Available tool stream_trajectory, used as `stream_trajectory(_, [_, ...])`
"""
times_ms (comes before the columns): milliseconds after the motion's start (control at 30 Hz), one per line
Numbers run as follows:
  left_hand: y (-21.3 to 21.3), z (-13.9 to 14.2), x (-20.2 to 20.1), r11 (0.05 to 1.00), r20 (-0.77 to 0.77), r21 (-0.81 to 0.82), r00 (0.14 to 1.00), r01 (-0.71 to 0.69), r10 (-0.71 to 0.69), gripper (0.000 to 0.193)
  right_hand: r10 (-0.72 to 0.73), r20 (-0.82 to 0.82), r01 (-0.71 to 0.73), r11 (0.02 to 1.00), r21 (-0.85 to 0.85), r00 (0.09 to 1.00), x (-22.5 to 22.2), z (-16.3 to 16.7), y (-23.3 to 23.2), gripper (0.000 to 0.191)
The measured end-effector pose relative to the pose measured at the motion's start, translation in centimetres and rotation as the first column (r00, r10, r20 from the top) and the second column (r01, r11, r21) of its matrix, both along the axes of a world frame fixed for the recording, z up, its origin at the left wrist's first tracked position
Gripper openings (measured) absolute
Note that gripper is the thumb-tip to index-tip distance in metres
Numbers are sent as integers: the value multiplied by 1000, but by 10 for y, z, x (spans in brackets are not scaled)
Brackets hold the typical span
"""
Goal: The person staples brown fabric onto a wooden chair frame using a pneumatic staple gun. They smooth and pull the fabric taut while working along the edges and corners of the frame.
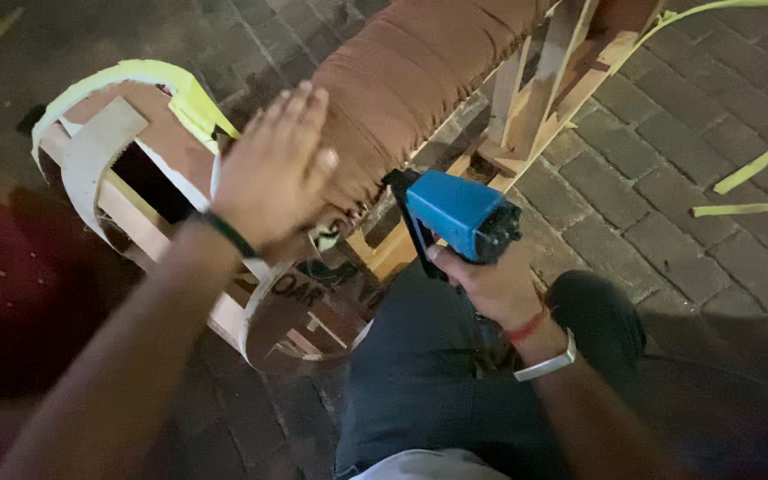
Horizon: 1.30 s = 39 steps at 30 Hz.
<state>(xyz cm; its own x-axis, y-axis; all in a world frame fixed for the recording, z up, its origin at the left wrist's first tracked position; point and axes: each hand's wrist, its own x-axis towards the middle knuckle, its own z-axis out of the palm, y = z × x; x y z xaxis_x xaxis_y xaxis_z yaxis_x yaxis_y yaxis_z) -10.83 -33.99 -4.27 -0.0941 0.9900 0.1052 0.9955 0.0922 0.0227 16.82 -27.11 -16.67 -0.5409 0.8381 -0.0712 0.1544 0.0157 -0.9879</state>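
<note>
While the left hand (273, 169) lies flat, fingers spread wide, on the brown padded cushion (402, 80) at upper centre of the frame, the right hand (491, 283) is wrapped around the grip of a blue staple gun (460, 213) at centre. Cushion sits on a bare wooden frame (535, 98). Yellow foam edging (135, 76) upper left. Brick paving (668, 160) below, yellow scraps (740, 173) at right.

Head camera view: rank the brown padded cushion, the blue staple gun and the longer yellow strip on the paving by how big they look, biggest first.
1. Brown padded cushion, much the largest.
2. Blue staple gun, held in the right hand; it is nearer the camera, so it may look oversized.
3. Longer yellow strip, the smallest.
</note>
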Motion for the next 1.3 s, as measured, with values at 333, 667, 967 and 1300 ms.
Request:
stream_trajectory(333, [-42, -15, 27, 983, -188, 70, 970, 172, -156, 78, 38, -66, -32, 996, 83, 997, -3, 2, -15, 17])
stream_trajectory(667, [-41, -11, 32, 990, -168, 21, 976, 143, -137, 100, 132, 4, -123, 915, 384, 991, 5, -1, -18, 36])
stream_trajectory(967, [-48, -12, 31, 987, -16, 50, 988, 155, -154, 110, 157, 39, -161, 926, 341, 987, 4, -15, -36, 34])
stream_trajectory(1300, [-102, -31, 40, 986, 240, 73, 962, -153, 131, 109, 156, 44, -162, 962, 222, 987, 4, -30, -52, 35])
